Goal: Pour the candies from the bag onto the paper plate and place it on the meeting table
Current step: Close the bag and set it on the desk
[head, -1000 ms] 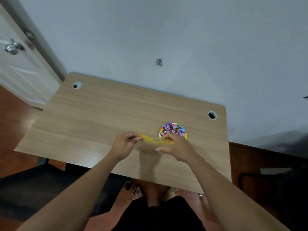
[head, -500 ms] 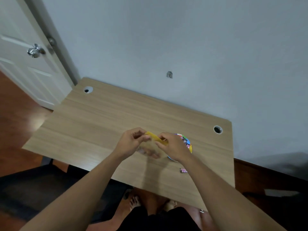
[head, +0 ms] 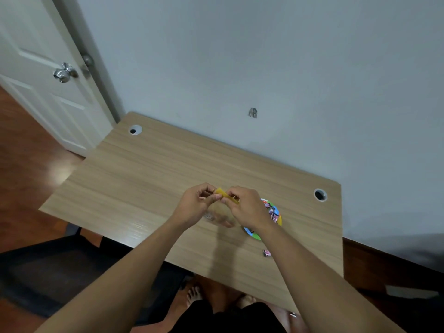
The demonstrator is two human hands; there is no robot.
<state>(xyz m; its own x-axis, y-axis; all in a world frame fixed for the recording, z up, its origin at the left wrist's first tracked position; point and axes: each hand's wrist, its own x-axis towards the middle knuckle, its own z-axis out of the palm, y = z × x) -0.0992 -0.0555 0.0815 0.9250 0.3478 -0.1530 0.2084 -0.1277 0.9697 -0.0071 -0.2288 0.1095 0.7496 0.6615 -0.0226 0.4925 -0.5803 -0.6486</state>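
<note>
As both hands [head: 223, 205] pinch, bag [head: 227, 196] between fingers [head: 216, 197]

A single wide-angle view from a camera worn on the person's head, looking forward and steeply down; both forearms reach in from the bottom edge toward the picture's centre, close to the lens; the wooden table [head: 149, 179] fills the middle ground, seen from above and slightly skewed; the grey wall [head: 288, 56] rises behind it; a white door [head: 36, 92] stands at the upper left; bare feet show at the bottom edge; straight lines bend toward the borders.
</note>
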